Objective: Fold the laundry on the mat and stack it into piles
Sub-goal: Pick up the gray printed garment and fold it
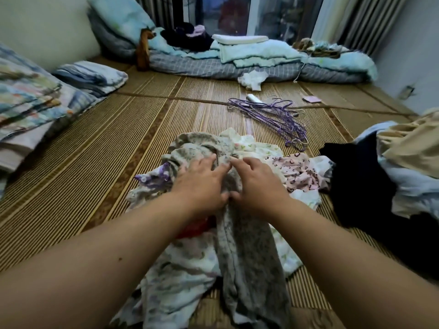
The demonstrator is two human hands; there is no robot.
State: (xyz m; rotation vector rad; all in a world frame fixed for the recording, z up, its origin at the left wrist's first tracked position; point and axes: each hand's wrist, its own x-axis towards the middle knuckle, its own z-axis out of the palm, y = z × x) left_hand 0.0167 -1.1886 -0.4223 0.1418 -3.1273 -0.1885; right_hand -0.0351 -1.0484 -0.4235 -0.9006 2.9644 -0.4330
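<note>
Left hand [202,179] and right hand [257,181] side by side, each grip open, fingers spread, pressing the grey garment [247,257]; it lies over the crumpled laundry heap [297,167] mid-mat [95,162]; purple hangers [280,124] beyond; dark clothes [356,181] at the mat's right edge.

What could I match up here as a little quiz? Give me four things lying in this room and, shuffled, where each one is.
Things:
1. grey garment
2. purple hangers
3. black clothing
4. folded white towel

Places:
A. on the bedding at the far end
B. under the left hand and right hand
C. on the mat beyond the laundry pile
D. right of the laundry pile

Pairs: 1-B, 2-C, 3-D, 4-A
</note>
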